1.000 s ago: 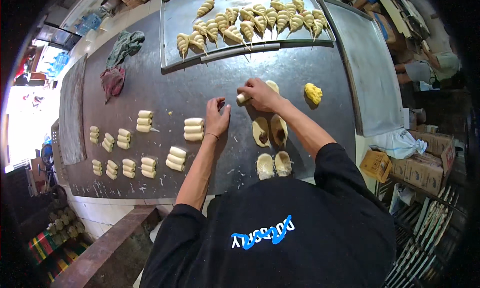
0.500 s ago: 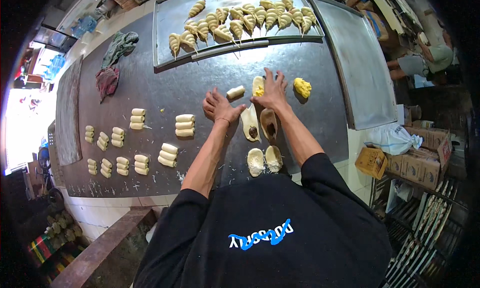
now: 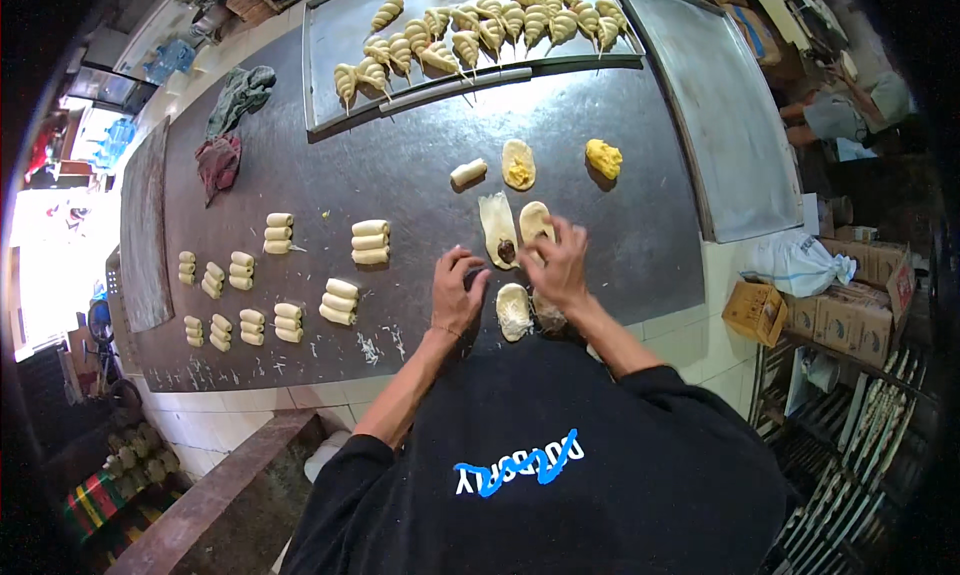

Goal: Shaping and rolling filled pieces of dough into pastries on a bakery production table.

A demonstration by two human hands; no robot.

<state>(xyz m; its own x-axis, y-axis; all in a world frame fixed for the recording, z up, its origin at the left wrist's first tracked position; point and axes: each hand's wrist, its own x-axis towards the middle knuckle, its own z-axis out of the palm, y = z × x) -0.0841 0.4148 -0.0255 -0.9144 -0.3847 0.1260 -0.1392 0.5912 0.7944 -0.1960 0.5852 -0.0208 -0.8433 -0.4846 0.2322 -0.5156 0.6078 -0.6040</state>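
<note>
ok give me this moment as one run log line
left hand: beside stretched dough strip | right hand: over neighbouring dough oval | lone roll: on table

10 stacks (image 3: pixel 371 242) of rolls, 2 rows, 5 ea.; 1 loose roll (image 3: pixel 468 172); 5 flats (image 3: pixel 514 313), incl. 2 partly hidden; 1 yellow lump (image 3: pixel 603 159); approx. 20+ spirals (image 3: pixel 466 47), overlapping, exact no. unclear; 2 trays (image 3: pixel 700 95); 2 cloths (image 3: pixel 240 102); 1 white bag (image 3: pixel 797 271).
</note>
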